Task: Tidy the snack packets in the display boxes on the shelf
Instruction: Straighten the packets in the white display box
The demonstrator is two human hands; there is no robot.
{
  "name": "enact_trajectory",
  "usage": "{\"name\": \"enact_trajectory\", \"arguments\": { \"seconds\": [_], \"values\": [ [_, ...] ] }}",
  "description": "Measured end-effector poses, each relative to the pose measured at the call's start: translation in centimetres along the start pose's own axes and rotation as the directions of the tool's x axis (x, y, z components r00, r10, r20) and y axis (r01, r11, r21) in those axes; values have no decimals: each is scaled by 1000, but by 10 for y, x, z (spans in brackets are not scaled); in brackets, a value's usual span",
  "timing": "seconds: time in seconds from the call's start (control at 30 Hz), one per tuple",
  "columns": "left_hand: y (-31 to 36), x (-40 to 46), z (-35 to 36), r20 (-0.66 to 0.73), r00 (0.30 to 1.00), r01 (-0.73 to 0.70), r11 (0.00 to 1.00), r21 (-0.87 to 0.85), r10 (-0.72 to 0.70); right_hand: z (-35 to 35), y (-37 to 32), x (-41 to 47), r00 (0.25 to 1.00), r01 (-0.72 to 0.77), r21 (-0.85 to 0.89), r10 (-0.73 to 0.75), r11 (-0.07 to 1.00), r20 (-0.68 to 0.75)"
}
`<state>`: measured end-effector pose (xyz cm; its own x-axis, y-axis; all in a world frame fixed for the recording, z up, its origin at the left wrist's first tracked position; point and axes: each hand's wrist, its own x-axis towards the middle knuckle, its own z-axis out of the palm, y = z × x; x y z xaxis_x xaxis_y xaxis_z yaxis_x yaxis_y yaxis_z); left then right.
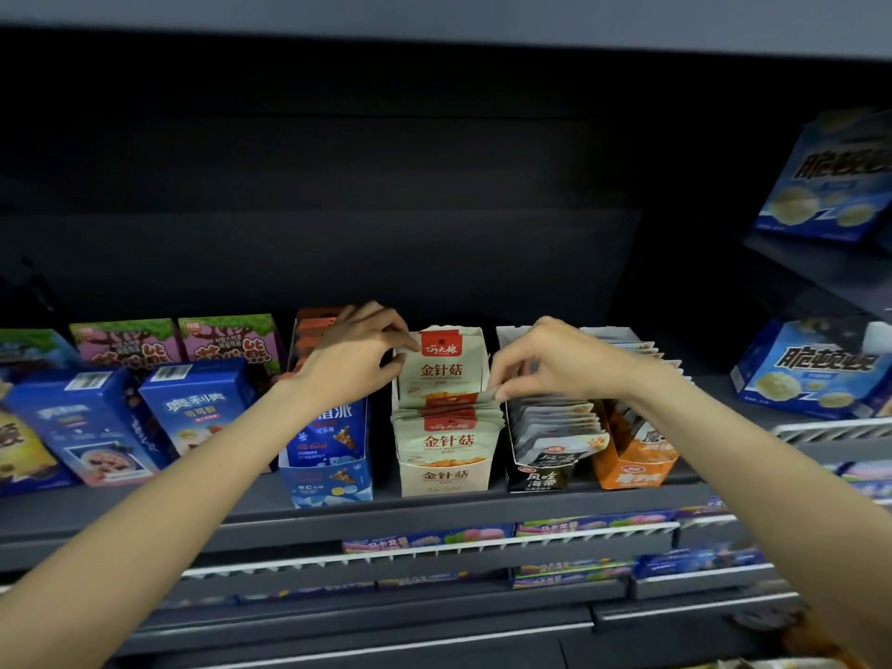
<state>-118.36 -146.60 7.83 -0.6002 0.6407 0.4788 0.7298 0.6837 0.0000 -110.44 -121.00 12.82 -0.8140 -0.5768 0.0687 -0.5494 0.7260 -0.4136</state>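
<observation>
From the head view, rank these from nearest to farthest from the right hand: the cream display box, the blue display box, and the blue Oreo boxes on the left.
1. cream display box: directly at the right hand, whose fingertips pinch the packets in it.
2. blue display box: one slot left of the cream one, under the left hand.
3. blue Oreo boxes: farthest left on the shelf.

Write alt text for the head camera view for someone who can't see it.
Two bare hands reach into a cream display box of snack packets on a dark shelf: the left hand grips the rear packet, the right hand pinches the packets' edge. Blue, black and orange boxes stand alongside.
</observation>
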Motion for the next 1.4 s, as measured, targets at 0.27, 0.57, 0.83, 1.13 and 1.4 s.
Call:
{"name": "enact_trajectory", "arguments": {
  "seconds": [0.27,0.57,0.83,1.13,1.4],
  "values": [
    [11,6,-13,224,971,73,997,37,-79,-27,-19,-11,793,59,229,94,972,-602],
    [25,12,-12,343,907,296,950,-103,-246,-34,11,-17,464,18,519,453,855,-762],
    [38,18,1,524,718,646,157,-747,-459,-10,25,-13,421,114,701,605,704,-676],
    [38,14,-6,660,692,586,-307,-750,-291,-14,15,-23,741,282,418,81,863,-667],
    [44,14,-8,648,708,660,-64,-748,-280,-27,6,-8,723,353,432,52,830,-689]
  ]
}}
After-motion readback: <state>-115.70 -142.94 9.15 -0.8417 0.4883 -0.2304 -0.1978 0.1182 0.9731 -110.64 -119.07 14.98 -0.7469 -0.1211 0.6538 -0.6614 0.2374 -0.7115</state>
